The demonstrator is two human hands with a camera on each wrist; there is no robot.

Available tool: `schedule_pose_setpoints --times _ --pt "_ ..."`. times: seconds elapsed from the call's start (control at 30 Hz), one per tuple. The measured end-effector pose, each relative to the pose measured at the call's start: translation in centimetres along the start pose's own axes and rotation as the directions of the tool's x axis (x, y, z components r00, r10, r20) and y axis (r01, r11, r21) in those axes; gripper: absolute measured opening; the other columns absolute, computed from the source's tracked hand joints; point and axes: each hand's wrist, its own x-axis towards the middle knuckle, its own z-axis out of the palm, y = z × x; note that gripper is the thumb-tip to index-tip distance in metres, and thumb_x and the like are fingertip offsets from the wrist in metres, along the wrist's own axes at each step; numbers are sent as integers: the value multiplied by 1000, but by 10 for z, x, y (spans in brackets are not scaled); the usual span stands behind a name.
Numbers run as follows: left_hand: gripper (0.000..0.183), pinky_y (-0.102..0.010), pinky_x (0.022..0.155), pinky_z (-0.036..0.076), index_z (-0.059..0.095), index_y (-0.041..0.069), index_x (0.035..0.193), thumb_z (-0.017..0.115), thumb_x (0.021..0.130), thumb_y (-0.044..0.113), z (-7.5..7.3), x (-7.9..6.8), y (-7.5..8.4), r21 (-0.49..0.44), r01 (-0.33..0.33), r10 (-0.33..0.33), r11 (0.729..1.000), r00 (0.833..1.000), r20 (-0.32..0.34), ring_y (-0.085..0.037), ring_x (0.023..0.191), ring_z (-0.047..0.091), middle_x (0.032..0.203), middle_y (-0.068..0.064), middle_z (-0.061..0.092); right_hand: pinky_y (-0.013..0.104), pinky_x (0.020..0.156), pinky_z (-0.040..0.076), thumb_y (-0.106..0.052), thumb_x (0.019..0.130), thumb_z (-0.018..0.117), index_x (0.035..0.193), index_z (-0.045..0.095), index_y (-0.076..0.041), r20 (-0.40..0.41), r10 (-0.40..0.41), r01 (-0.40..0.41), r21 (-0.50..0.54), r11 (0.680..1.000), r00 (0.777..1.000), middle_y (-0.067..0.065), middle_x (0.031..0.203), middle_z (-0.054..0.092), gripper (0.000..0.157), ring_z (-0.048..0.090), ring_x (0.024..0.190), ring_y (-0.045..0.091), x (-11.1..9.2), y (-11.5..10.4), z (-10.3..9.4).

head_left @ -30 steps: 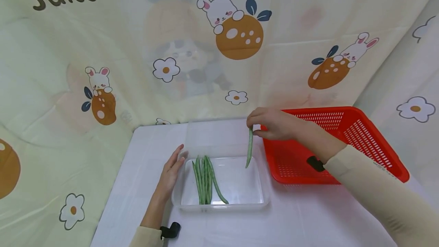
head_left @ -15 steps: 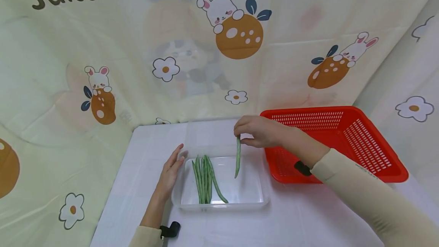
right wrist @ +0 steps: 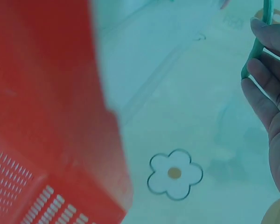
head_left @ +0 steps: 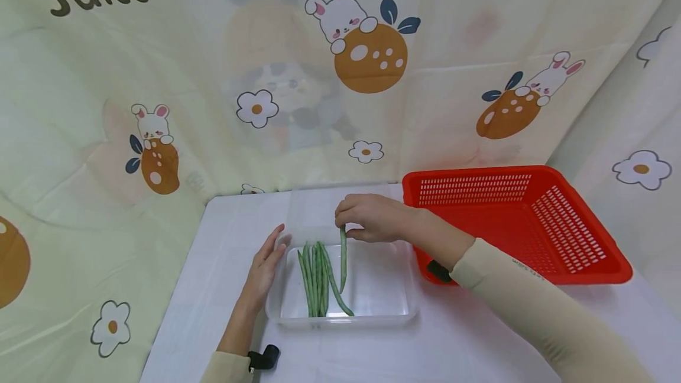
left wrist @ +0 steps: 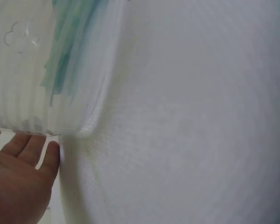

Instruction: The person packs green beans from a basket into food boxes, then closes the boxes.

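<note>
My right hand pinches one green bean by its upper end, so it hangs down over a clear plastic container. In the right wrist view, thumb and fingers close on that bean. Several green beans lie side by side in the left half of the container, the rightmost one slanting away. My left hand rests with extended fingers against the container's left wall. In the left wrist view, the fingers of the left hand touch the container's side, with beans showing through it.
A red perforated basket stands to the right of the container, its near left part behind my right forearm. Both sit on a white-covered table. A printed curtain with rabbits and fruit hangs behind the table.
My right hand has moved left and slightly nearer with the bean, from the basket's edge to over the container, beside the lying beans. The left hand has stayed in place.
</note>
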Motion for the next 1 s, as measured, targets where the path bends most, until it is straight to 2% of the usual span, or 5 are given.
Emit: schedule_pose_setpoints --times 0.27,0.47,0.8,1.0 --pt "53 -59 130 9 32 26 164 42 113 35 -1 1 2 13 2 -2 1000 1000 -7 -24 163 12 172 0 29 27 99 56 -14 93 79 113 78 -17 102 71 -72 12 997 992 -1 118 74 20 64 114 17 24 -18 17" --pt "53 -59 129 10 32 25 164 41 113 35 0 1 2 17 0 0 1000 1000 -5 -24 163 11 172 1 26 25 99 55 -12 92 80 113 78 -16 175 67 -60 -47 997 982 -3 116 75 22 64 113 16 34 -26 35" --pt "51 -59 129 10 34 30 163 42 113 36 0 1 0 16 5 -5 1000 1000 4 -23 163 8 173 3 25 29 100 55 -4 87 79 106 78 -13 183 30 -20 -54 998 983 -2 108 75 21 67 108 17 36 -26 61" --pt "53 -59 129 10 32 27 164 41 113 36 -1 0 0 27 -5 5 1000 1000 1 -24 163 8 173 2 24 28 96 56 -4 87 79 108 78 -14 210 80 -72 -44 996 975 -2 108 75 23 66 105 16 36 -24 71"
